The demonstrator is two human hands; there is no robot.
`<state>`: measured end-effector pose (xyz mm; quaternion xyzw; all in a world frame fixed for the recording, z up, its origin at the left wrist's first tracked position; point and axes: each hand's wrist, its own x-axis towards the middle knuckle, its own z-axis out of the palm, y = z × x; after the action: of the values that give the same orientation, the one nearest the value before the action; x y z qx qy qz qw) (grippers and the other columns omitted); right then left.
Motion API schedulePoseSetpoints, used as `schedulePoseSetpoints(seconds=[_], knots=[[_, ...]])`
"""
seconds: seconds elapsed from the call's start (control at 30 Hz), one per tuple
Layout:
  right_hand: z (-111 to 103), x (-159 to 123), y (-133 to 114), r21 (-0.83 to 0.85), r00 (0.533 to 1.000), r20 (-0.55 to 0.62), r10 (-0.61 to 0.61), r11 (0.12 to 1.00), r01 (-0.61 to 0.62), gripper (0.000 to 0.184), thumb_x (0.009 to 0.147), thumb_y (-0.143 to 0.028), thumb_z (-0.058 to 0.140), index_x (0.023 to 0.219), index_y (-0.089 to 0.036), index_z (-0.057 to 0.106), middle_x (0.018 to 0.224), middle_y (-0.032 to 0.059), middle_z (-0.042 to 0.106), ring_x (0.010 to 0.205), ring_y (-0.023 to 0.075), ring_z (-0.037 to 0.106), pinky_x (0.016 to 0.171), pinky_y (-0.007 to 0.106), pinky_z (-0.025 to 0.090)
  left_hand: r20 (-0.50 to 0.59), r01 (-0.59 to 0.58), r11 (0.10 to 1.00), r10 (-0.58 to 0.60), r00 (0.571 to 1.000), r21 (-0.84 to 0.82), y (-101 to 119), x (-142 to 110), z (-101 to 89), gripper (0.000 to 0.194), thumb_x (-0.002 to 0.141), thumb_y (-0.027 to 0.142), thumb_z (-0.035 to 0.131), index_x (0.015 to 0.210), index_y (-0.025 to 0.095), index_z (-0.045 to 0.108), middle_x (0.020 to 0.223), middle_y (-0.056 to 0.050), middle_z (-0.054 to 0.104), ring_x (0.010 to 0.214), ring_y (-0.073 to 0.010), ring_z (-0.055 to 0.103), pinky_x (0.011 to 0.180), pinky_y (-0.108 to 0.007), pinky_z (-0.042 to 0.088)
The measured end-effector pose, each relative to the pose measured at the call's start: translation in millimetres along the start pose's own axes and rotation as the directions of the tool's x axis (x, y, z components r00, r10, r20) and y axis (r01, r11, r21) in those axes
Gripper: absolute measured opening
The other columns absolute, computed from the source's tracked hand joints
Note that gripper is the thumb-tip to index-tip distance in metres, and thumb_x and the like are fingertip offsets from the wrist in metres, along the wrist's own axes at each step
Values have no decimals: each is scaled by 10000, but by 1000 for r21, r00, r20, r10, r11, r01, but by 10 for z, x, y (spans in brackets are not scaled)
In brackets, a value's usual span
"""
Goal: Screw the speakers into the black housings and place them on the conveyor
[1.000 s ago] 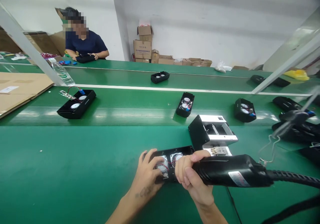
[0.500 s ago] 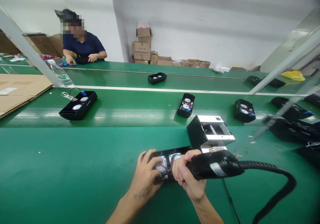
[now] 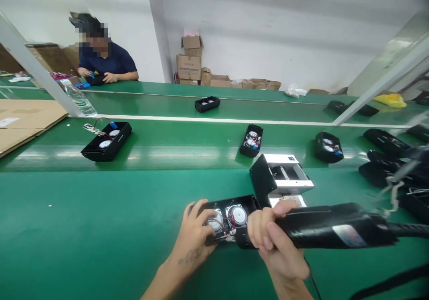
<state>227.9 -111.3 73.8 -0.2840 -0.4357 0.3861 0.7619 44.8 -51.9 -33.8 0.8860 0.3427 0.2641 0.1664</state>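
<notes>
My left hand [image 3: 194, 233] grips the left end of a black speaker box [image 3: 250, 200] on the green bench, fingers curled over its edge. Inside the box are two round speakers [image 3: 238, 215] with thin red and black wires. My right hand [image 3: 276, 235] is wrapped around a thick black electric screwdriver [image 3: 331, 226], which lies nearly level with its cable trailing right. Its working end points left at the box's near edge beside a small metal part; whether the tip touches a screw cannot be made out. Behind the box's right end stands a black-and-white screw feeder [image 3: 290, 172].
Beyond the bench a green conveyor [image 3: 181, 141] carries several more speaker boxes [image 3: 252, 140]. Black housings [image 3: 385, 141] cluster at right beside a blurred hanging cord. A water bottle [image 3: 78, 97] and flat cardboard [image 3: 30, 117] lie left. Across the line, a co-worker [image 3: 107, 63] handles a dark part.
My right hand and the screwdriver have shifted right, uncovering the right-hand speaker. The screwdriver's rear end has swung farther right. My left hand keeps its hold; the co-worker's hands have moved left.
</notes>
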Motion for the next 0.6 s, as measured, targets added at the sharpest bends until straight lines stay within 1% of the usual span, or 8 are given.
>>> schedulePoseSetpoints(seconds=[0.07,0.13,0.17,0.23,0.3,0.33,0.47,0.6], knots=[[-96,110,-239,-70,992,-68,-102,993,98,151,951,-239,652,1080,-294,596,514,-109,404,368,99,312,393,241,348,8,-8,1000,7,1000,7,-16,-3,2,223,649,129,876,739,257,718,1225,-12,726,1401,-400,473,1148,-680,322],[-249,282,-464,-199,940,-189,-283,949,246,203,904,-225,690,1074,-280,595,528,-106,422,371,104,303,406,264,345,-6,-27,1000,27,1000,14,-37,-13,10,227,645,108,858,730,259,711,1215,-5,728,1393,-399,477,1140,-673,326],[-349,388,-551,-277,885,-247,-395,904,326,229,883,-223,706,1071,-278,586,542,-105,438,381,110,311,422,274,347,-25,-37,999,38,999,20,-50,-18,17,235,637,92,845,721,260,705,1201,-2,731,1382,-397,484,1136,-663,329],[-586,619,-653,-420,725,-321,-610,777,468,269,871,-263,728,1072,-282,551,576,-107,484,418,126,350,464,288,368,-58,-52,998,55,997,42,-78,-25,32,251,618,62,819,706,263,698,1173,3,735,1367,-392,493,1128,-638,336],[-841,834,-663,-510,608,-334,-720,681,526,310,883,-350,741,1081,-288,510,626,-107,550,483,140,439,540,306,433,-62,-70,995,75,995,73,-102,-25,41,261,613,50,800,710,271,701,1166,4,732,1365,-395,492,1114,-623,349],[-955,919,-647,-535,607,-330,-723,673,511,337,875,-372,760,1077,-279,507,651,-100,587,525,147,501,592,324,472,-51,-81,993,86,995,90,-113,-23,42,263,621,54,796,726,279,709,1170,4,729,1366,-394,491,1106,-619,359],[-1175,1006,-638,-568,743,-303,-596,739,361,397,745,-254,879,1003,-206,581,641,-67,635,574,167,616,684,373,529,-16,-125,980,129,992,153,-190,-21,38,234,658,92,790,749,295,717,1187,5,724,1360,-387,500,1078,-602,399],[-1103,800,-762,-526,754,-339,-562,778,343,400,787,-214,823,1097,-233,572,576,-115,563,461,110,482,551,294,460,21,-207,956,207,978,208,-339,-32,41,176,679,182,808,776,303,725,1217,1,723,1346,-388,518,1039,-573,440]])
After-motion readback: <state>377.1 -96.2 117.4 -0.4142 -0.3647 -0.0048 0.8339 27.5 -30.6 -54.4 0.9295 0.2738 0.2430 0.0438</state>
